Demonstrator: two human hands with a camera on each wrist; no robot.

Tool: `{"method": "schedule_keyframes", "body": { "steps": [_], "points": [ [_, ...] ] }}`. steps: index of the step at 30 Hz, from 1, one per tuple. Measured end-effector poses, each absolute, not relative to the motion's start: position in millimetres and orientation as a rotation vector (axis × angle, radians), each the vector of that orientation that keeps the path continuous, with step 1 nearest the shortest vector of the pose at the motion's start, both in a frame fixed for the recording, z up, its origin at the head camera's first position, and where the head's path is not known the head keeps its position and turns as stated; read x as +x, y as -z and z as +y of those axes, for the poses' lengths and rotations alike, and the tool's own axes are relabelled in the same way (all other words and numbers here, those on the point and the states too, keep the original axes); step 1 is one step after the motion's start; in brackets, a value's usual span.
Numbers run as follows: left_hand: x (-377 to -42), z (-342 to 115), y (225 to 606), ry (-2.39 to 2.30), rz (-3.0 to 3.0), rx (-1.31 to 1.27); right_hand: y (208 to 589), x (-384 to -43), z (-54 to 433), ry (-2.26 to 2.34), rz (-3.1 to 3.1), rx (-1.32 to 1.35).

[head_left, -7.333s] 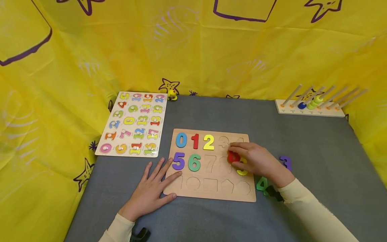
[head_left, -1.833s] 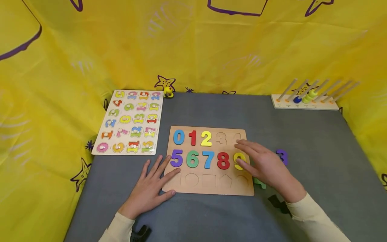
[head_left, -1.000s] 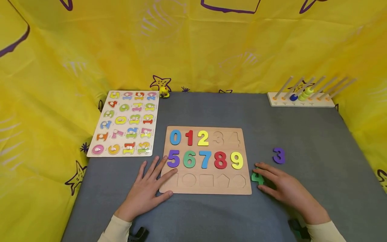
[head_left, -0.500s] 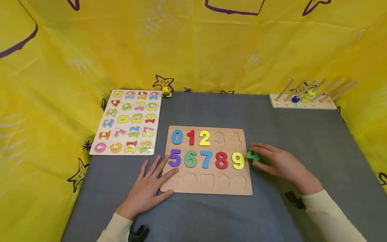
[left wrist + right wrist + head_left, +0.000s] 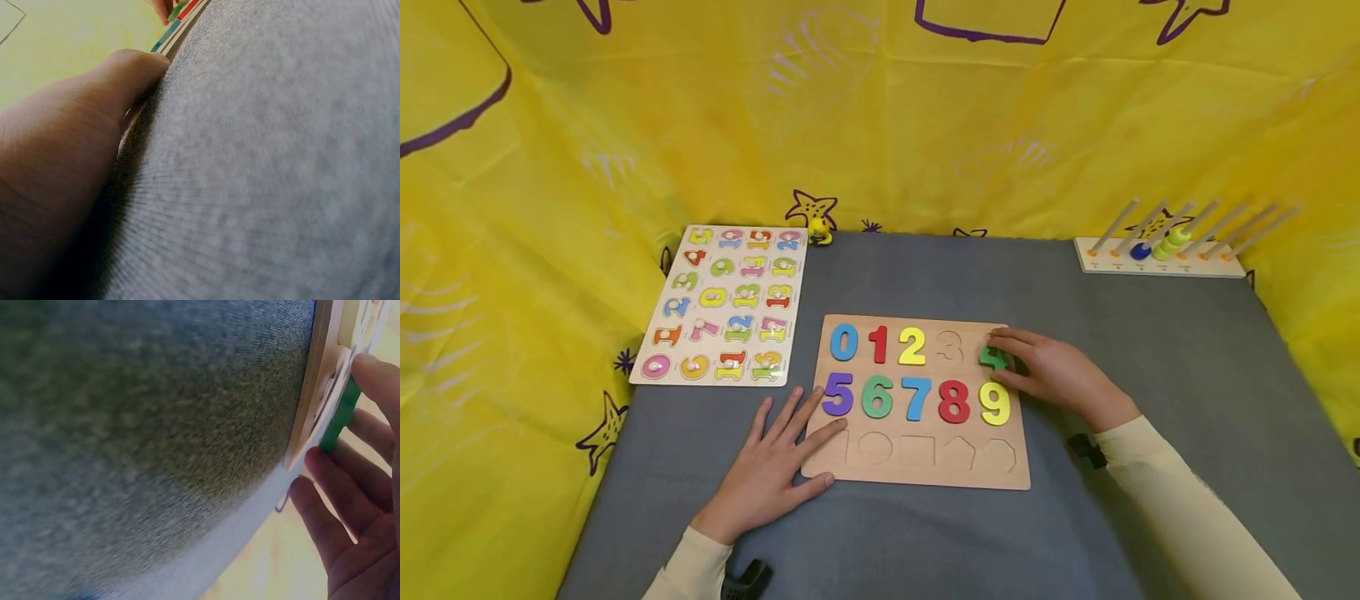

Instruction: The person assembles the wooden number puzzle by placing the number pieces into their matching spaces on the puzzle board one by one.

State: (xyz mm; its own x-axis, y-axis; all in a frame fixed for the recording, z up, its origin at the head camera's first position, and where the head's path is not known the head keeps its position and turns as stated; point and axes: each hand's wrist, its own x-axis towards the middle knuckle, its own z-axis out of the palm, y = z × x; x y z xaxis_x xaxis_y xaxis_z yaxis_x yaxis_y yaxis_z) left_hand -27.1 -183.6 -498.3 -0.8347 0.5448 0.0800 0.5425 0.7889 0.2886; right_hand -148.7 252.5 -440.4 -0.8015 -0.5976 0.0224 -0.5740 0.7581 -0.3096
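Note:
A wooden number board lies on the grey cloth. In it sit a blue 0, red 1, yellow 2, purple 5, green 6, blue 7, red 8 and yellow 9. My right hand pinches a green number 4 at the board's top right, over the 4 outline. In the right wrist view the green 4 stands tilted between thumb and fingers, at the board's surface. My left hand lies with fingers spread on the board's left edge. The 3 outline has no piece in it.
A white peg puzzle with many numbers lies at the back left, a small yellow toy at its corner. Back right stands a rod counting stand with blue and green beads. Yellow printed cloth walls the table.
Red 8 and blue 7 came to sit in the board. My right hand then took the green 4 from the cloth and carried it up-left onto the board. The purple 3 is now hidden.

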Motion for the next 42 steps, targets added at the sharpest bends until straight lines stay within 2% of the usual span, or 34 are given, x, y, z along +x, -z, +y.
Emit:
{"method": "schedule_keyframes", "body": {
  "steps": [34, 42],
  "points": [
    [-26.5, -182.6, 500.1, -0.463, 2.949, 0.886, 442.9, -162.5, 246.3, 0.422, 2.810, -0.869],
    [-27.6, -183.9, 500.0, -0.472, 2.957, 0.893, 429.0, -159.1, 272.3, 0.549, 2.819, -0.963]
  ]
}}
